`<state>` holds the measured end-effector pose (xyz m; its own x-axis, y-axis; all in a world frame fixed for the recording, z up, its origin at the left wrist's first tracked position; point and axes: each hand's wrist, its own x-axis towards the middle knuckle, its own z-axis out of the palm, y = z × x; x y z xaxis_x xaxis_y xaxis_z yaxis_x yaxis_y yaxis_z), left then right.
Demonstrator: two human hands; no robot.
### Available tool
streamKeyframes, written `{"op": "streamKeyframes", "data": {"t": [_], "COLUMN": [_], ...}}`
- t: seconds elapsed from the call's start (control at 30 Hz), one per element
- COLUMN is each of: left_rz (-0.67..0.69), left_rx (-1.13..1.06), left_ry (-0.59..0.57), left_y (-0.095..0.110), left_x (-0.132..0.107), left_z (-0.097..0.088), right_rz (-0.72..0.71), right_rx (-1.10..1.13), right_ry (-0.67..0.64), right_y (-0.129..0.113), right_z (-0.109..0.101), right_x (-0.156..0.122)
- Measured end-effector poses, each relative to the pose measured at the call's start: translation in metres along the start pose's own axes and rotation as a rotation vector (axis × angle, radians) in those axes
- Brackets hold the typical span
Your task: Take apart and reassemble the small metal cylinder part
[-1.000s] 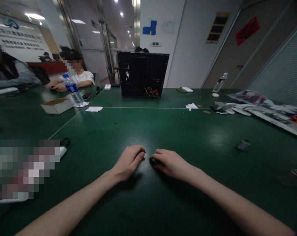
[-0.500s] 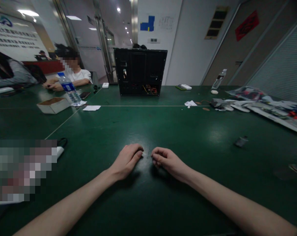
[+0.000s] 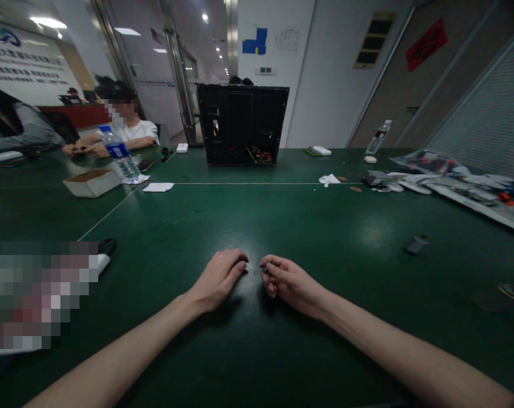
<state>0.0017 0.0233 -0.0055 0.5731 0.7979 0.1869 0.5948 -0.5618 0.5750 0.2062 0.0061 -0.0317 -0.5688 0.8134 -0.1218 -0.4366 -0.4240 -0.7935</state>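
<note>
In front of me on the green table, my two hands face each other with a narrow gap between their fingertips. My left hand rests there with its fingers bent, thumb close to the forefinger; whatever lies between the tips is too small or hidden to make out. Pinched by the thumb and forefinger of my right hand is a small metal piece, greyish and only partly visible. The other fingers of that hand curl beneath it. A small grey metal cylinder lies farther off to the right.
A black computer case stands at the back. To the left are an open box, a water bottle and a blurred-out item. Parts and bags lie on a tray at right. Another person sits across, far left.
My right hand has turned slightly, its thumb shifting so the small metal piece shows at the fingertips. The left hand has stayed in place.
</note>
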Motion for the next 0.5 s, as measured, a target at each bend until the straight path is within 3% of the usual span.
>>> {"op": "streamKeyframes", "data": {"t": [0.5], "left_rz": [-0.008], "left_rx": [-0.008], "left_ry": [0.014], "left_y": [0.0017], "left_x": [0.0001], "left_z": [0.0012], "right_rz": [-0.024], "right_rx": [-0.003], "right_ry": [0.040], "right_y": [-0.0022], "right_z": [0.0026], "right_x": [0.0013]}}
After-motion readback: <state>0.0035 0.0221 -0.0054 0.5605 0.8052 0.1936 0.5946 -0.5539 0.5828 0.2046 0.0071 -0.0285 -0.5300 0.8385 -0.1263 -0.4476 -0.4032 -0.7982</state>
